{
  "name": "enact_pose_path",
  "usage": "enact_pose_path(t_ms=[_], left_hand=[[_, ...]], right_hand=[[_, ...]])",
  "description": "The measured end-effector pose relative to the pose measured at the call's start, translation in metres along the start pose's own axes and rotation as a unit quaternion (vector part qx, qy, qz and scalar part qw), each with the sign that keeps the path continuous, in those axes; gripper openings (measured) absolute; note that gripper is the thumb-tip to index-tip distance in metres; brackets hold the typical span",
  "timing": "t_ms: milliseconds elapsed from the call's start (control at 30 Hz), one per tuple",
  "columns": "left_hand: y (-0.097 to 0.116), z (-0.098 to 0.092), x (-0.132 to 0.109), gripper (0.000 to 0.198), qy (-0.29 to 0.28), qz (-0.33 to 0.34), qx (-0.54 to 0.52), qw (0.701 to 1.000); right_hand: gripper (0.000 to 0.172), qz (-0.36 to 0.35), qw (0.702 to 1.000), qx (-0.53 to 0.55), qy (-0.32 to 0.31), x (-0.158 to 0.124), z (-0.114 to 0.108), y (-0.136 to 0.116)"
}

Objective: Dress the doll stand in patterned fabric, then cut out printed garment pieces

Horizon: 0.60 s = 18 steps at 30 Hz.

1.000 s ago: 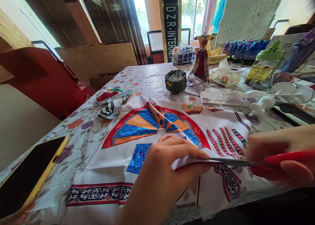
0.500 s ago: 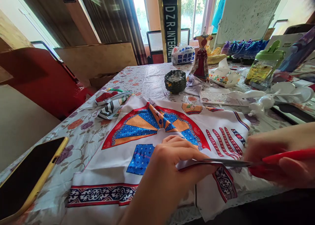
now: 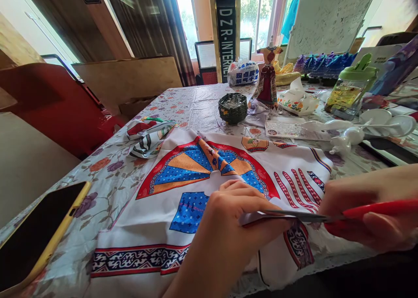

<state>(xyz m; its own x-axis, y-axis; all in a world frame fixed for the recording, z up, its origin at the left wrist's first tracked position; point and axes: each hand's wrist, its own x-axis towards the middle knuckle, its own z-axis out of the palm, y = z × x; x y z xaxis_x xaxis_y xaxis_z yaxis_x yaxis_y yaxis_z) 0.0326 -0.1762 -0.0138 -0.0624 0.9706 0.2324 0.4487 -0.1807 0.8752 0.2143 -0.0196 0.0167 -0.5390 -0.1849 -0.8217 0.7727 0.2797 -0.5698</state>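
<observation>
A white printed fabric [image 3: 143,224] with a red, blue and orange fan shape and patterned bands lies spread over the table's near side. My left hand [image 3: 243,219] pinches a raised edge of it between thumb and fingers. From the right, my right hand [image 3: 369,211] grips red-handled scissors [image 3: 375,209], fingers wrapped round the handles. The blades point left along the fabric at my left thumb and look nearly closed; how much cloth lies between them I cannot tell. Part of the print is hidden under my left hand.
A phone [image 3: 42,228] in a yellow case lies at left, near a crumpled printed cloth [image 3: 148,137]. Farther back stand a dark woven basket [image 3: 233,108], a small dress form [image 3: 269,76], a tissue pack [image 3: 298,100] and a green-lidded jar [image 3: 352,87]. White plastic spoons [image 3: 392,124] lie at right.
The scissors and my right hand have shifted slightly left. My left hand and the pinched fabric have moved a little to the right, and the fabric piece below the blades hangs differently.
</observation>
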Motion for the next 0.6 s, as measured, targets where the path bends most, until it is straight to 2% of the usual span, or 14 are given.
enact_pose_path(t_ms=[100, 233, 600], left_hand=[[0.0002, -0.0012, 0.0001, 0.002, -0.003, -0.004, -0.008, 1.0], [-0.0012, -0.0017, 0.0003, 0.002, -0.007, -0.014, -0.007, 1.0], [-0.0052, -0.0012, -0.0002, 0.003, -0.018, -0.024, -0.013, 0.999]], right_hand=[[0.025, 0.022, 1.0, 0.0, -0.002, 0.0, 0.0013, -0.0019], [0.029, 0.049, 0.998, 0.009, 0.027, -0.0002, 0.0024, 0.0019], [0.025, 0.06, 0.996, 0.054, 0.035, -0.006, 0.0068, 0.0013]])
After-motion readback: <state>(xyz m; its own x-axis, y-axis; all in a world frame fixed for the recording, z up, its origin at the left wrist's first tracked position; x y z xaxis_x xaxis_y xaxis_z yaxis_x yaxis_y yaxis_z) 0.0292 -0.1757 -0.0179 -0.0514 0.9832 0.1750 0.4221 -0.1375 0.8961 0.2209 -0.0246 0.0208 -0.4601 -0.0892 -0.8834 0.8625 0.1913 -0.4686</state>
